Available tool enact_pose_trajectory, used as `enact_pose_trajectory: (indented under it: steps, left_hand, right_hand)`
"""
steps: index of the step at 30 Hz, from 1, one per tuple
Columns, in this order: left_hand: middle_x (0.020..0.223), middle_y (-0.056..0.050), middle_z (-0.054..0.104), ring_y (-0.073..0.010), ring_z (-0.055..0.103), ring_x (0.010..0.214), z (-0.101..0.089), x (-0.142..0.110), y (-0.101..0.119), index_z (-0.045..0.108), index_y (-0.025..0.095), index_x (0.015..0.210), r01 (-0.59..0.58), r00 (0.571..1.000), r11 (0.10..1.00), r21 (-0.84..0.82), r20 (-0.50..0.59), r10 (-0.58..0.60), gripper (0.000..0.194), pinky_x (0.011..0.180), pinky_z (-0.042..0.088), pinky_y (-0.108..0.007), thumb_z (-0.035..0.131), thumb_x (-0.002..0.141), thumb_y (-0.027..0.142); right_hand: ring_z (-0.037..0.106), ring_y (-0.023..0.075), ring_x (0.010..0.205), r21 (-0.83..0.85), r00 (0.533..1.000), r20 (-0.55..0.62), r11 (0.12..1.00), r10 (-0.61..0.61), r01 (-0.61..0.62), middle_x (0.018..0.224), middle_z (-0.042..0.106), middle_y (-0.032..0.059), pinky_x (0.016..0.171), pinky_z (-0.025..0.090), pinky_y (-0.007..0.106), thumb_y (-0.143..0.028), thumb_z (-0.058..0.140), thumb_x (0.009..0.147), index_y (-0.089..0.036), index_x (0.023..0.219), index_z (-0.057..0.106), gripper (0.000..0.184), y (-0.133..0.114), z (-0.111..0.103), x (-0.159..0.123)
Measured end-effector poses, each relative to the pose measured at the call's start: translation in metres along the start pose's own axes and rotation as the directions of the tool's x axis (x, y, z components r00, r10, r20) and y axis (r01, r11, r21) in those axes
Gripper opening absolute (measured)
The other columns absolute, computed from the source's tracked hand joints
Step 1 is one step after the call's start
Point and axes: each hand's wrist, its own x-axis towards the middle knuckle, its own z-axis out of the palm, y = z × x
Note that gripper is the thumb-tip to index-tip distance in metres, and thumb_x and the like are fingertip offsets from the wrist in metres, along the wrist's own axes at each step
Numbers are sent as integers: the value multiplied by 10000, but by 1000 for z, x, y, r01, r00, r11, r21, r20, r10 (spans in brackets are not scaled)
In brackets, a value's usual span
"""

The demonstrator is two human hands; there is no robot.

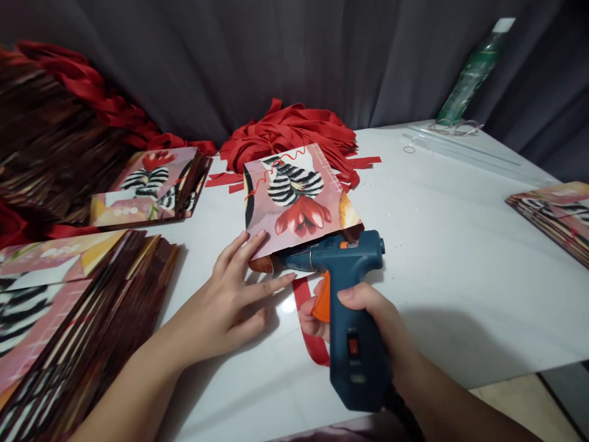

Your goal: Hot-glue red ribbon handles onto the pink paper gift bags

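My right hand [368,313] is wrapped round the handle of a dark blue hot glue gun [352,264], its fingers at the orange trigger. The gun points left, and its nozzle reaches to the near edge of a printed paper bag [294,202] with a zebra-striped flower picture, where the tip is hidden. My left hand [237,282] has its fingers stretched and spread; the fingertips rest on the bag's near left corner. Below the gun hangs a strip of red ribbon [304,307], partly covered by my right fingers. A thin red cord [280,162] lies across the bag.
Red ribbons [294,132] are heaped behind the bag. Stacks of printed bags stand left [59,294], further back [147,184] and at right [556,215]. A green bottle [473,80], glasses [455,127] and clear strips [473,153] occupy the white table's [442,245] far right.
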Motion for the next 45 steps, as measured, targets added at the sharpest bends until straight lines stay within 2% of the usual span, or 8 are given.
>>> enact_pose_trajectory:
  steps: [4, 9, 15, 24, 29, 34, 40, 45]
  left_hand:
    - [1646, 30, 13, -394, 71, 1487, 1, -1, -3, 496, 385, 1387, -6, 1000, 1000, -3, -6, 6, 619, 1172, 152, -628, 573, 798, 210]
    - [1646, 53, -12, -408, 70, 1484, 1, -2, -4, 503, 410, 1375, 23, 1000, 1000, -3, -5, -23, 633, 1163, 184, -636, 610, 782, 217]
    - [1642, 14, -102, -439, 59, 1476, -2, 0, 2, 544, 348, 1358, 6, 1000, 1000, -3, -8, -6, 592, 1148, 200, -644, 580, 790, 186]
    - [1642, 13, -95, -445, 46, 1474, -1, -1, 2, 541, 364, 1362, 31, 1000, 1000, 3, 1, -31, 615, 1139, 224, -639, 591, 774, 188]
    - [1642, 45, -86, -445, 77, 1469, 0, -2, 2, 533, 392, 1364, 58, 998, 998, -1, -10, -58, 626, 1138, 240, -633, 600, 769, 210]
    - [1643, 55, -58, -440, 93, 1469, 1, -2, 2, 546, 379, 1356, 30, 999, 1000, 5, -37, -30, 610, 1142, 250, -623, 601, 772, 210]
    - [1645, 13, -30, -432, 106, 1470, 0, -1, 9, 601, 340, 1302, 62, 996, 998, 6, -59, -61, 540, 1139, 248, -627, 566, 786, 185]
    - [1647, 9, 10, -441, 129, 1462, 0, -1, 14, 603, 355, 1308, 90, 991, 996, -9, -95, -91, 604, 1138, 282, -606, 598, 738, 152]
  right_hand:
    - [627, 208, 672, 33, 997, -72, 999, 42, -40, 731, 695, 77, 546, 430, 271, -356, 688, 608, -144, 779, 692, 272, -3, 8, -1]
    - [645, 205, 687, 17, 994, -96, 999, 52, -50, 734, 679, 61, 560, 443, 258, -367, 691, 566, -135, 782, 682, 318, -7, 12, -2]
    - [621, 195, 643, -31, 995, -84, 998, 45, -48, 689, 673, 62, 568, 449, 275, -372, 689, 585, -147, 735, 660, 272, -8, 12, -5]
    - [576, 183, 623, -87, 999, -44, 996, -1, -3, 669, 641, 58, 591, 451, 300, -410, 676, 627, -156, 652, 646, 257, -9, 7, -7]
    - [522, 142, 561, -56, 995, -70, 996, -69, 65, 587, 589, 20, 623, 465, 297, -327, 684, 602, -159, 590, 611, 183, -13, 11, -12]
    - [536, 152, 541, -34, 992, -115, 998, -49, 46, 584, 598, 23, 519, 424, 267, -350, 720, 590, -168, 661, 630, 216, -14, 11, -19]
    - [625, 217, 621, -96, 963, -258, 994, -75, 52, 679, 674, 58, 548, 466, 308, -382, 758, 535, -173, 773, 634, 340, -15, 9, -25]
    - [657, 246, 686, -206, 930, -325, 972, -175, 111, 763, 713, 80, 602, 497, 343, -413, 754, 545, -170, 810, 646, 376, -12, 2, -27]
